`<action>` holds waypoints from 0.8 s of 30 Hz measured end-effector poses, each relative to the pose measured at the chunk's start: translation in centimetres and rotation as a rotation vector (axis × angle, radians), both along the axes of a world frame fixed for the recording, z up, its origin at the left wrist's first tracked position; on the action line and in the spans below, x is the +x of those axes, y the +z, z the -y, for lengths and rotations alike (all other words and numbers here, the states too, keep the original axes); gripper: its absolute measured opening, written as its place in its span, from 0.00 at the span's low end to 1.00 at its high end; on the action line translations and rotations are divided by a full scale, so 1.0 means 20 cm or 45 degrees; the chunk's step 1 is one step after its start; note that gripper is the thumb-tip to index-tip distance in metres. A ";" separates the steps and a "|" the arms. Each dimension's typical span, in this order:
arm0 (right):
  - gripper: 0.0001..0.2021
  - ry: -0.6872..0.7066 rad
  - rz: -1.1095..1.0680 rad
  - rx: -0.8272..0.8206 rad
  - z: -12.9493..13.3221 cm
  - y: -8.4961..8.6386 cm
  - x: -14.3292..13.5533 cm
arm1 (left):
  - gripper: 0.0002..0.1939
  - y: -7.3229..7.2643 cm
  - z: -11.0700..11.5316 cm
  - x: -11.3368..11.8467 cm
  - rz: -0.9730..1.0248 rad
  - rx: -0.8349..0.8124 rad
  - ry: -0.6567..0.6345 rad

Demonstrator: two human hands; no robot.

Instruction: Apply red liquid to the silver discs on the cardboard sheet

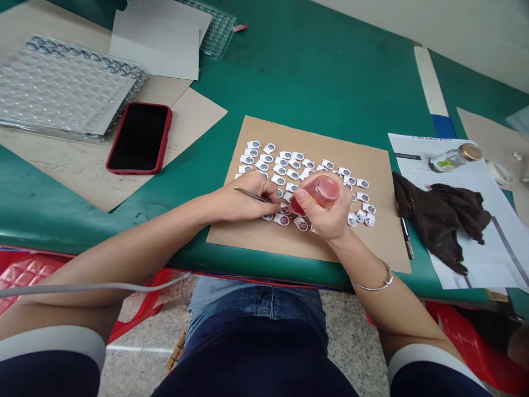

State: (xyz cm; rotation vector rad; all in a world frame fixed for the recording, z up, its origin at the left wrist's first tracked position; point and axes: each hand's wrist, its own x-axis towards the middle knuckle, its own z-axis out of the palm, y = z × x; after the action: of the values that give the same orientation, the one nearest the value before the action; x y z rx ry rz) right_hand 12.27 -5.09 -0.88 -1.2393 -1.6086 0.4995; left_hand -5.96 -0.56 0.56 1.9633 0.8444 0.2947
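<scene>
My left hand [250, 198] rests low over a brown cardboard sheet [243, 234], its fingers closed on slim metal tweezers [250, 193]. Wrapped in my right hand [330, 215] is a squeeze bottle [324, 190] with red contents, tilted so its lower end points down and left, near the tweezers' end. Rows of small white tags [279, 180], each with a dark round piece on it, lie on the cardboard around both hands. Whether the bottle's tip touches a tag cannot be seen clearly. My hands cover part of the rows.
On the green table [297, 71], a red-cased phone [139, 138] and clear blister trays [70, 82] lie to the left. Dark cloth gloves [442, 215], a pen [406, 237], printed paper [450, 264] and a small glass jar [452, 158] are on the right. A grey cable [103, 286] crosses my left forearm.
</scene>
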 end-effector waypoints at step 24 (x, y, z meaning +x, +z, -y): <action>0.10 0.004 -0.003 0.007 0.00 -0.01 0.00 | 0.07 -0.02 -0.02 0.00 0.004 -0.230 0.095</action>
State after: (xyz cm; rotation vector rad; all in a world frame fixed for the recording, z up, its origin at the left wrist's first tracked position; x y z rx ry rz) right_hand 12.27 -5.10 -1.00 -1.2316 -1.6094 0.4984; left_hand -5.97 -0.22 0.22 1.7665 0.9117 0.2556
